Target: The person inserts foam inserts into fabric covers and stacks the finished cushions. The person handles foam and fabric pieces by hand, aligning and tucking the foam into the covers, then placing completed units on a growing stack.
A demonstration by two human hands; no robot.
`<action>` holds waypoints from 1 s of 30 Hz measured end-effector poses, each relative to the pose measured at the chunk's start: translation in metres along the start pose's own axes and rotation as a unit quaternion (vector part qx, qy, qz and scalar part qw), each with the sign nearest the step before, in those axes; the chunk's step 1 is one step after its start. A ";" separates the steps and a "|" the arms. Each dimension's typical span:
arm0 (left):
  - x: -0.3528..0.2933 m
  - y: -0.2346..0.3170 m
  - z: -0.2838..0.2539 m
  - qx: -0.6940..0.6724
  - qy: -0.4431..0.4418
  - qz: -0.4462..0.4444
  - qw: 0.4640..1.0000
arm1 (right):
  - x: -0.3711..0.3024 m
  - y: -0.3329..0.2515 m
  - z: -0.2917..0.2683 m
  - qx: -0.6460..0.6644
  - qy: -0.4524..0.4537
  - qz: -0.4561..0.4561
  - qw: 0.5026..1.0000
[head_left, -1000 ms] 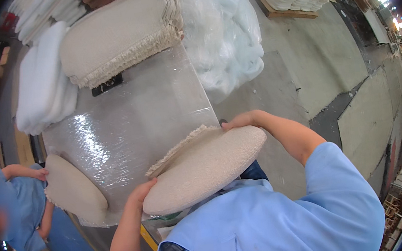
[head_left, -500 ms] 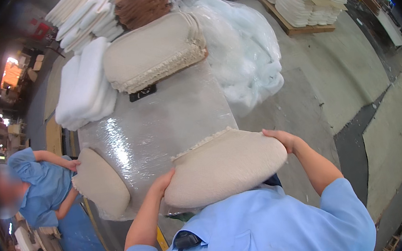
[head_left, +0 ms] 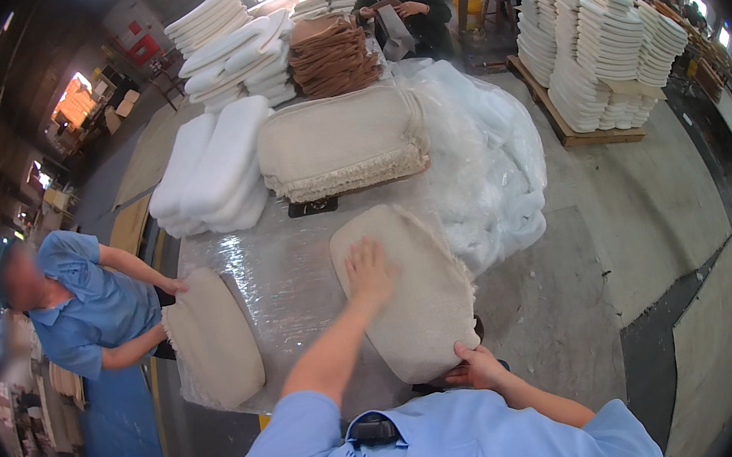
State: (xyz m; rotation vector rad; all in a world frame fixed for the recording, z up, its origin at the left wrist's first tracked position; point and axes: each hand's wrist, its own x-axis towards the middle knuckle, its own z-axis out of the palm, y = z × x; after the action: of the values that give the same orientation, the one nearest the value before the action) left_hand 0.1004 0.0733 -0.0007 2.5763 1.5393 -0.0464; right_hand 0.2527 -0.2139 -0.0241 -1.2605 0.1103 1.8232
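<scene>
A beige fabric cushion [head_left: 415, 312] with rounded corners and a frayed edge along its right side lies on the plastic-wrapped table [head_left: 293, 299] in front of me. On its upper face rests my left hand [head_left: 371, 273], somewhat blurred, palm down with the fingers stretched out. My right hand [head_left: 479, 366] grips the cushion's near right corner, thumb on top and the other fingers partly beneath. To the left, a co-worker in a blue shirt [head_left: 91, 289] holds a similar beige cushion [head_left: 215, 334] by its frayed side.
At the table's far side are stacked beige covers [head_left: 343, 142], folded white padding [head_left: 213, 169] and brown pieces [head_left: 330, 58]. A plastic-wrapped white bundle [head_left: 493, 162] bulges at the right. White stacks [head_left: 605, 43] stand on a wooden pallet [head_left: 588, 132]. Another person [head_left: 425, 21] handles grey material behind.
The cushion has turned from lying crosswise to pointing away from me, its frayed edge now on the right. My left hand has moved onto its top, my right to the near corner. The view has tilted up.
</scene>
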 end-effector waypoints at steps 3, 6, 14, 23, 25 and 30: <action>-0.030 0.033 0.023 -0.047 0.025 0.027 0.998 | 0.008 0.004 -0.002 -0.025 -0.022 0.030 0.999; -0.061 0.046 0.031 -0.054 0.015 0.061 0.997 | 0.012 0.010 -0.008 -0.026 -0.008 0.052 0.998; -0.094 0.059 0.034 -0.080 0.043 0.126 0.988 | 0.021 0.017 -0.021 -0.048 -0.105 0.128 0.985; -0.161 0.002 0.018 -0.013 -0.084 0.236 0.968 | 0.018 -0.026 0.010 -0.653 -0.395 -0.048 0.644; -0.201 -0.003 0.022 -0.048 -0.075 0.225 0.970 | -0.003 -0.090 0.050 -0.652 -0.366 -0.005 0.664; -0.275 -0.003 0.020 -0.113 -0.039 0.154 0.981 | 0.036 -0.180 0.116 -0.632 -0.067 -0.434 0.639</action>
State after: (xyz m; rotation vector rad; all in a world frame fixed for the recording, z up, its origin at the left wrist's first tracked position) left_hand -0.0317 -0.1683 0.0059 2.5613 1.0393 0.0557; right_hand 0.2935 -0.0241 0.0723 -1.5411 -1.8363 0.9076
